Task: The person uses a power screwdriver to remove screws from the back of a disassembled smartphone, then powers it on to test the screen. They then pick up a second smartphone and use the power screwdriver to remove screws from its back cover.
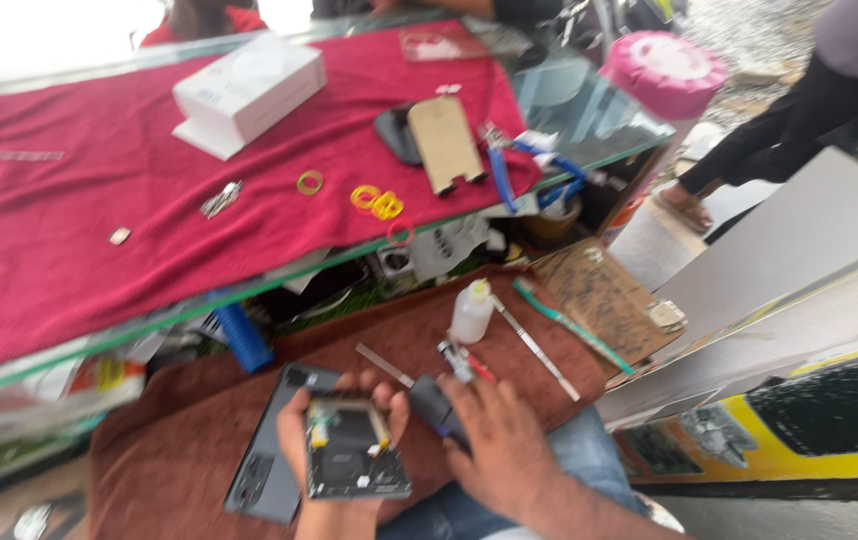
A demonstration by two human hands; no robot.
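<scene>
head view: opened phone point(354, 448), circuitry up, clasped in the left hand point(334, 450) above the brown cloth point(179, 430). right hand point(494, 445) just right of the phone, fingers closed on a dark tool point(436, 400). grey back cover point(267, 450) left of phone.

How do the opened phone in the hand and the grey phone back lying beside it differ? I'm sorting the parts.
The opened phone shows bare inner parts; the grey back cover is smooth with camera holes. The left hand holds the phone up; the cover lies flat on the brown cloth. Both are rectangular.
</scene>
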